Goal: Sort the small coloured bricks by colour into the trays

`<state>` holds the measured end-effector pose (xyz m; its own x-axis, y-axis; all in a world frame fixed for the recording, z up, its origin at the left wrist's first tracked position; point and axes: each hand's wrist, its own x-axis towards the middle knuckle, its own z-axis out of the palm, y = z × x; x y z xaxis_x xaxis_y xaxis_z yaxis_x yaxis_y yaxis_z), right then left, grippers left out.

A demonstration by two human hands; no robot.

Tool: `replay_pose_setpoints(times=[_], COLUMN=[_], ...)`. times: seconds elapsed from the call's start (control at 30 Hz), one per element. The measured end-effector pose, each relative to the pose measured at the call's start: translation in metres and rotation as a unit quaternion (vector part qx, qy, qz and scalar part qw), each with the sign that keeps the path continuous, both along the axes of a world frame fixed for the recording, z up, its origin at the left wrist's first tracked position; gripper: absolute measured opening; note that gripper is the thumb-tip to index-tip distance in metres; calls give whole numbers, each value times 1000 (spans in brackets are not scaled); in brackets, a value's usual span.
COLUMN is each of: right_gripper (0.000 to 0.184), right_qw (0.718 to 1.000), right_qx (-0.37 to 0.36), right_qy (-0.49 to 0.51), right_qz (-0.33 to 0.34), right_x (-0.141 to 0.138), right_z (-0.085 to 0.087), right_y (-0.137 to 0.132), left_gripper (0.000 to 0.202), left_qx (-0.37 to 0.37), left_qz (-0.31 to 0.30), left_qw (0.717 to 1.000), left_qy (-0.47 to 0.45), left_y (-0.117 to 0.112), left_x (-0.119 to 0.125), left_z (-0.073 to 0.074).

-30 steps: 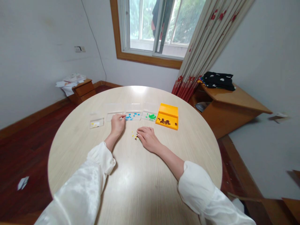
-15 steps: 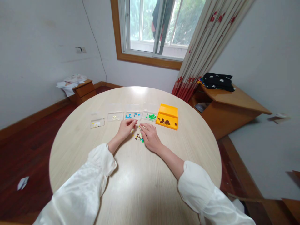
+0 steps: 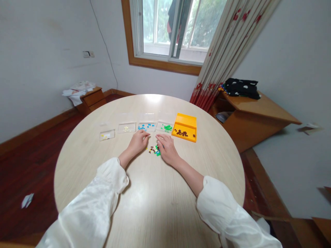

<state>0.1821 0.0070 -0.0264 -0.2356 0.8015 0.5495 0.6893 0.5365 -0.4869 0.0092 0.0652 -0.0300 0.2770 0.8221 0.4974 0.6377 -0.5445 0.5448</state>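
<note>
A small pile of mixed toy bricks (image 3: 154, 150), in brown, cream, green, blue and yellow, lies on the round table between my hands. My left hand (image 3: 138, 142) is just left of the pile, thumb and fingers pinched together; whatever might be between the tips is too small to make out. Over the pile's right edge rests my right hand (image 3: 169, 148), fingers stretched forward and slightly bent, nothing visible in them. Beyond the hands stand clear boxes with blue bricks (image 3: 141, 127) and green bricks (image 3: 167, 127), and a yellow box (image 3: 185, 120) holding brown bricks (image 3: 182, 133).
Farther left on the table (image 3: 144, 199) are a clear box with cream bricks (image 3: 126, 129) and a smaller one with yellow pieces (image 3: 104, 136). All boxes have lids folded back. A window, a curtain (image 3: 217, 55) and a wooden cabinet (image 3: 261, 110) lie beyond the table.
My hands have drawn slightly apart. My right hand has shifted a little to the right, so more of the pile shows; the left hand's fingers have closed more.
</note>
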Motion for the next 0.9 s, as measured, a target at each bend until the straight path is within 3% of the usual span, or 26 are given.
replay_pose_setpoints(times=[0.27,0.67,0.77,0.9], right_gripper=[35,35,35,36], right_qw=[1000,1000,1000,1000], right_qx=[-5,-3,-3,0], right_qy=[12,16,13,13], right_qz=[7,10,11,13], right_x=[1,2,1,1], right_z=[-1,-1,-2,-3], right_y=[2,1,1,1], left_gripper=[15,14,15,17], left_qx=[-92,-79,-67,-108], left_qz=[-38,-36,-4,35], left_qw=[993,995,998,992], left_qy=[63,40,21,60], left_y=[3,-1,-1,6], left_x=[-13,-8,-11,-41], left_z=[11,8,18,52])
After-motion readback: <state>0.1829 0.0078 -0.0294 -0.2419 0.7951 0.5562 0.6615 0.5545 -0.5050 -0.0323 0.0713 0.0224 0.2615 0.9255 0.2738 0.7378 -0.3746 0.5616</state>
